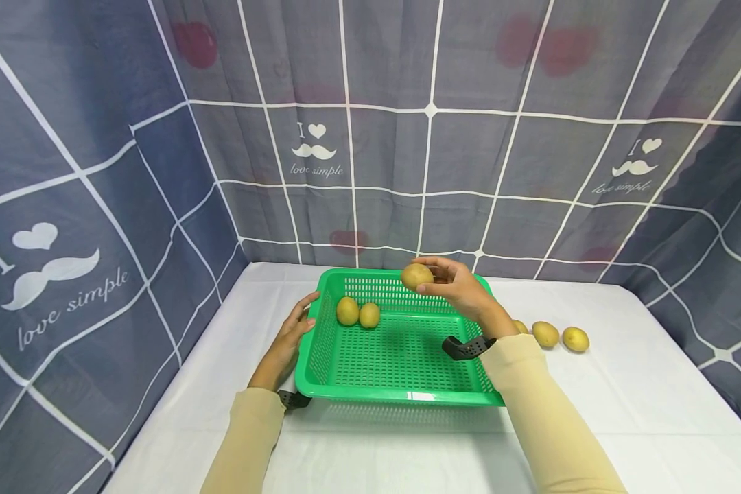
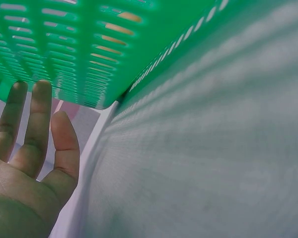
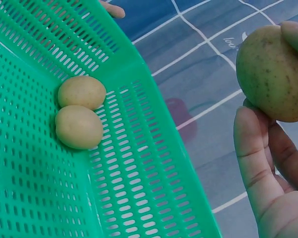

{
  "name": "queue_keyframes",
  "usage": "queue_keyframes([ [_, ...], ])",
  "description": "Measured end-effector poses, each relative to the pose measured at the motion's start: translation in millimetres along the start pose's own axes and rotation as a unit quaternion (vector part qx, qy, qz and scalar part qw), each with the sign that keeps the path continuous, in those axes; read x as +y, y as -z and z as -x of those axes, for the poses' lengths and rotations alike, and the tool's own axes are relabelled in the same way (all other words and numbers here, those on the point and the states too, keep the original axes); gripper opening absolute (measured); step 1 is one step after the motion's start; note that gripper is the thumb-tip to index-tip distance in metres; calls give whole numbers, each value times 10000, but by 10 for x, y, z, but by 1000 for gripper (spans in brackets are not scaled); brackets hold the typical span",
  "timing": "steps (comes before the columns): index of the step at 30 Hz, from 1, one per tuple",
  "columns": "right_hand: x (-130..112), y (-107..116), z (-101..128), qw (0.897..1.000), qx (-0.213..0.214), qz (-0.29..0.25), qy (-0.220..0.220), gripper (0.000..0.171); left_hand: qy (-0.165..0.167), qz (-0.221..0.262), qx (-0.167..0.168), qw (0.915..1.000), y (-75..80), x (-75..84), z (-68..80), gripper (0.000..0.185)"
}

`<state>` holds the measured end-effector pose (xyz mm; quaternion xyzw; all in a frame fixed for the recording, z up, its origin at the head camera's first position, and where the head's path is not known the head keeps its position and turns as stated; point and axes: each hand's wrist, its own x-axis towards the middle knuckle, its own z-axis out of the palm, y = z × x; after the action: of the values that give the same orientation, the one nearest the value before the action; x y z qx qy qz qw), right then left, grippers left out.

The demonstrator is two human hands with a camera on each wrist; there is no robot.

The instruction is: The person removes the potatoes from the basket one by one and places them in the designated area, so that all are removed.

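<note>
A green plastic basket (image 1: 401,392) with slotted walls stands on the white table. In its far left corner two potatoes (image 3: 79,127) lie side by side, touching. My right hand (image 1: 463,288) grips another potato (image 1: 416,276) between thumb and fingers, above the far part of the basket; the right wrist view shows this potato up close, with dark specks. At the basket's left side is my left hand (image 1: 288,343), its fingers extended and the fingertips at the rim and outer wall. The left wrist view shows those fingers (image 2: 39,111) loosely spread against the slotted wall.
Right of the basket, several potatoes (image 1: 545,334) lie in a row on the white tablecloth (image 1: 654,398), one partly hidden by the right forearm. A grey checked curtain (image 1: 383,151) hangs behind the table and along its left and right sides.
</note>
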<state>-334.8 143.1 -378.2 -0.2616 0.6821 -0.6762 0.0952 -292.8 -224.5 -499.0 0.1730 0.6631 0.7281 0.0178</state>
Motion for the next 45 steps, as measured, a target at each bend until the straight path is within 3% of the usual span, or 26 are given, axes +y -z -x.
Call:
queue_keyframes([
  [8, -72, 57, 91, 9999, 90, 104, 56, 60, 144, -35, 117, 9998, 7, -1, 9, 67],
  [22, -173, 222, 311, 9959, 329, 834, -96, 59, -19, -108, 129, 9999, -23, -15, 36, 63],
  [30, -234, 308, 447, 9937, 378, 1048, -128, 57, -35, 92, 88, 9999, -29, -30, 23, 63],
  [45, -340, 472, 646, 9912, 446, 1237, -178, 57, -57, 3, 67, 10000, -23, 1, 14, 63],
])
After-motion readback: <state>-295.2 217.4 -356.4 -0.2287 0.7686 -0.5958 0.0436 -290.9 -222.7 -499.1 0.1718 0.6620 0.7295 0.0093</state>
